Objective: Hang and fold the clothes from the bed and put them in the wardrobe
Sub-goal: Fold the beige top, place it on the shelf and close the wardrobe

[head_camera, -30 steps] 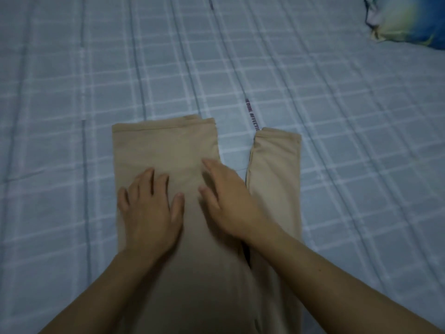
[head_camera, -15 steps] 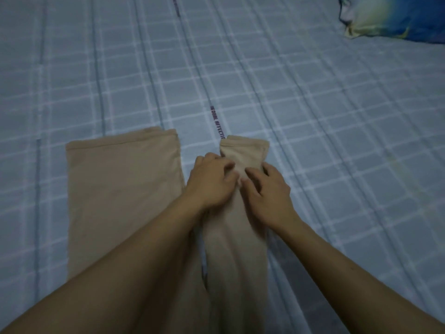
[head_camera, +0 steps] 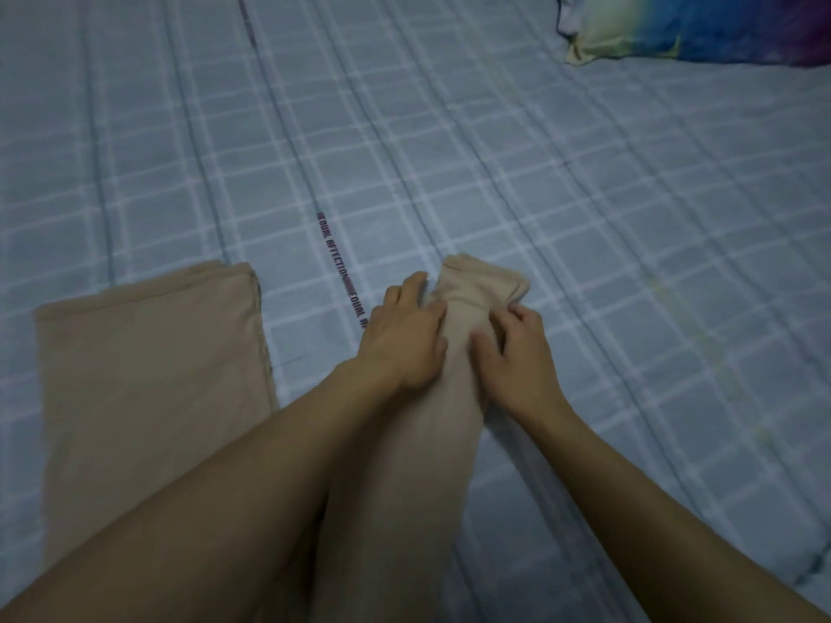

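Observation:
Beige trousers [head_camera: 148,361] lie on the bed with the two legs spread apart. The left leg lies flat and wide at the left. The right leg [head_camera: 422,442] runs up the middle, narrow and bunched at its hem. My left hand [head_camera: 404,335] grips the left side of that leg near the hem, fingers curled into the cloth. My right hand [head_camera: 512,348] pinches its right side, thumb on top. The two hands sit close together, with the crumpled hem just beyond the fingertips.
The bed is covered by a blue-grey checked sheet [head_camera: 584,227] with a printed text stripe running up its middle. A colourful blue, yellow and purple pillow [head_camera: 692,24] lies at the far right corner.
Both hands left the wide left leg and moved right onto the narrow right leg. They now clutch it near the hem, which has bunched up. The view shifted right.

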`<state>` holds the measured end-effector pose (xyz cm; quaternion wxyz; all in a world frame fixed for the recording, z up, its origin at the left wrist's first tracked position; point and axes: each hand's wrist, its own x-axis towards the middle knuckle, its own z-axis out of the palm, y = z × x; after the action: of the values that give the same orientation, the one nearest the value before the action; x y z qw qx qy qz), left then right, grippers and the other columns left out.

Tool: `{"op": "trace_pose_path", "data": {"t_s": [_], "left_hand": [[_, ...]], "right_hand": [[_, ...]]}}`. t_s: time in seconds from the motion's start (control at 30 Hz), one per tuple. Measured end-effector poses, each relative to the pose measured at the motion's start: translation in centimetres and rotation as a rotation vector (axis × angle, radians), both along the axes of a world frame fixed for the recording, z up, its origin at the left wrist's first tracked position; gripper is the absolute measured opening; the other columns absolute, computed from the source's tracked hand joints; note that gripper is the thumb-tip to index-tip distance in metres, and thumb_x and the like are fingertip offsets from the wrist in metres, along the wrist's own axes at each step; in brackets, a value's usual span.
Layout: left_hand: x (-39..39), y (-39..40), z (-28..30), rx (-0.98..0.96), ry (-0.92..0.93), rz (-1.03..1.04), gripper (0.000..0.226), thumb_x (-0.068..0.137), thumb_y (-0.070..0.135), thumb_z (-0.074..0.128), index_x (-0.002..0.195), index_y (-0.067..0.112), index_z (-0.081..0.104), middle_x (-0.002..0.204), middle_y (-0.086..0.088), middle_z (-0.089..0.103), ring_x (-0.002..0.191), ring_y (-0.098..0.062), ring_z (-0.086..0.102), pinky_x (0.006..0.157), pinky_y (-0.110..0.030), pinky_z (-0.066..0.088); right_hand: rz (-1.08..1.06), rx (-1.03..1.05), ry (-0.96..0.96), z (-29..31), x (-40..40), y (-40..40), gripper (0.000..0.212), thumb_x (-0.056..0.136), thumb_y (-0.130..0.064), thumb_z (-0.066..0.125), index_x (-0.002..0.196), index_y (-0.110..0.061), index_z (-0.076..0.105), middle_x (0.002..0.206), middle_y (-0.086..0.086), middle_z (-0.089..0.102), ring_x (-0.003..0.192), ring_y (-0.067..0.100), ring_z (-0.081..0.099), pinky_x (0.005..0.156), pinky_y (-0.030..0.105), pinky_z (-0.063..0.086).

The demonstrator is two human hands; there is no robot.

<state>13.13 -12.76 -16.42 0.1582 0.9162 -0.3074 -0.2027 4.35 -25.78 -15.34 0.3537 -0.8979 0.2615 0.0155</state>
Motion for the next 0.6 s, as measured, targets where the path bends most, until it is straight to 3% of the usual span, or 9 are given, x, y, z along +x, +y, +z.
{"op": "trace_pose_path", "data": {"t_s": [0.07, 0.13, 0.23, 0.3, 0.4, 0.43, 0.5, 0.57, 0.6], "left_hand": [[-0.9, 0.0, -0.3, 0.018, -0.104, 0.005, 0.044, 0.091, 0.031, 0.052, 0.132, 0.017, 0.050, 0.162, -0.011, 0.010, 0.144, -0.033, 0.016, 0.110, -0.048, 0.031], [-1.6, -0.1, -0.4, -0.137, -0.226, -0.003, 0.039, 0.088, 0.026, 0.052, 0.126, 0.013, 0.056, 0.157, -0.011, 0.027, 0.138, -0.031, 0.027, 0.106, -0.046, 0.036], [-2.2, -1.2, -0.3, -0.280, -0.088, -0.064, 0.048, 0.095, 0.018, 0.048, 0.142, 0.008, 0.046, 0.153, -0.012, 0.037, 0.137, -0.029, 0.035, 0.114, -0.037, 0.028], [-2.2, -2.1, -0.4, -0.267, 0.044, -0.050, 0.049, 0.100, 0.017, 0.042, 0.147, 0.004, 0.039, 0.155, -0.015, 0.035, 0.143, -0.028, 0.031, 0.120, -0.032, 0.016], [-1.7, -2.9, -0.1, -0.358, 0.170, 0.024, 0.045, 0.096, 0.024, 0.034, 0.130, 0.003, 0.054, 0.137, -0.015, 0.054, 0.129, -0.028, 0.047, 0.112, -0.039, 0.030], [-1.7, -2.9, 0.1, -0.427, 0.223, 0.065, 0.044, 0.094, 0.026, 0.033, 0.125, 0.006, 0.057, 0.130, -0.011, 0.059, 0.122, -0.025, 0.052, 0.107, -0.040, 0.035], [-1.3, -2.4, 0.7, -0.518, 0.350, 0.158, 0.041, 0.102, 0.031, 0.035, 0.136, 0.018, 0.054, 0.139, -0.001, 0.057, 0.129, -0.017, 0.051, 0.110, -0.038, 0.037], [-0.8, -1.1, 1.8, -0.651, 0.424, 0.233, 0.038, 0.105, 0.029, 0.041, 0.142, 0.026, 0.051, 0.142, 0.009, 0.055, 0.132, -0.007, 0.048, 0.114, -0.034, 0.035], [-0.5, -0.2, 2.7, -0.742, 0.445, 0.259, 0.036, 0.105, 0.026, 0.042, 0.139, 0.026, 0.053, 0.137, 0.013, 0.058, 0.129, -0.003, 0.050, 0.113, -0.032, 0.036]], "right_hand": [[0.005, 0.007, 0.010, -0.6, -0.6, -0.4, 0.055, 0.091, -0.023, 0.061, 0.142, -0.009, 0.044, 0.147, 0.013, 0.035, 0.131, 0.023, 0.041, 0.103, 0.020, 0.029], [-0.062, 0.085, -0.034, -1.0, -0.7, -0.6, 0.066, 0.086, -0.027, 0.065, 0.145, -0.013, 0.037, 0.142, 0.010, 0.043, 0.126, 0.023, 0.047, 0.106, 0.030, 0.038], [-0.239, 0.296, -0.040, -1.6, 0.1, -0.7, 0.067, 0.080, -0.036, 0.068, 0.136, -0.016, 0.040, 0.124, 0.002, 0.059, 0.109, 0.020, 0.060, 0.090, 0.037, 0.052], [-0.362, 0.490, -0.054, -1.8, 0.8, -0.6, 0.052, 0.079, -0.040, 0.067, 0.121, -0.012, 0.055, 0.105, 0.002, 0.068, 0.094, 0.018, 0.065, 0.082, 0.036, 0.054], [-0.392, 0.614, -0.134, -1.8, 1.6, -0.1, 0.022, 0.092, -0.035, 0.060, 0.089, -0.017, 0.071, 0.085, 0.003, 0.074, 0.082, 0.015, 0.067, 0.077, 0.033, 0.052], [-0.346, 0.608, -0.162, -1.6, 1.6, 0.2, 0.022, 0.096, -0.034, 0.056, 0.088, -0.021, 0.072, 0.087, -0.003, 0.075, 0.085, 0.009, 0.068, 0.077, 0.028, 0.052], [-0.224, 0.600, -0.237, -1.0, 1.5, 1.0, 0.023, 0.101, -0.038, 0.046, 0.098, -0.035, 0.069, 0.101, -0.014, 0.073, 0.097, -0.004, 0.065, 0.083, 0.016, 0.049], [-0.116, 0.558, -0.289, 0.2, 1.1, 2.4, 0.027, 0.102, -0.045, 0.038, 0.119, -0.043, 0.059, 0.130, -0.012, 0.060, 0.115, -0.010, 0.054, 0.092, 0.006, 0.043], [-0.055, 0.514, -0.320, 0.8, 1.1, 3.2, 0.037, 0.102, -0.048, 0.034, 0.132, -0.037, 0.052, 0.143, -0.007, 0.049, 0.125, -0.008, 0.046, 0.101, 0.007, 0.037]]}}
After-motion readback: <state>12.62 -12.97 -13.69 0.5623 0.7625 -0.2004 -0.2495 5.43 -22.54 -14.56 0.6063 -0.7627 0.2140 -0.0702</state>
